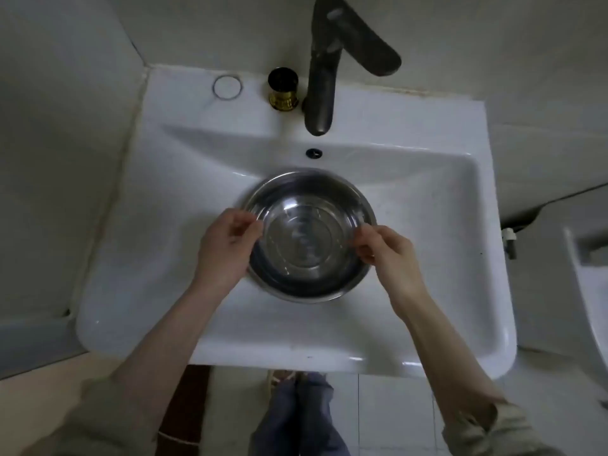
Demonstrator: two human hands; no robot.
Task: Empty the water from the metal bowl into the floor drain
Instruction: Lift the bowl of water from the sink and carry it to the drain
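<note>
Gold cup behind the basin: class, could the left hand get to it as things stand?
Probably not at once: the left hand is pinching the bowl rim. Nothing stands between it and the cup, so once it lets go the way looks free.

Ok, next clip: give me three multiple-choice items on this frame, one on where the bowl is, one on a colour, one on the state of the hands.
1. Where is the metal bowl?
A. On the floor
B. In the basin of the white sink, below the faucet
C. On the ledge beside the faucet

2. What colour is the base of the small cup left of the faucet?
A. Gold
B. Red
C. Blue

3. What are the hands doing?
A. Both hang clear of the bowl
B. Only the right hand touches it
C. The left hand and right hand pinch opposite sides of the rim

Key: 1 B, the bowl sits inside the basin; 2 A, the base shines gold; 3 C, the fingers of each hand close on the rim.
</note>
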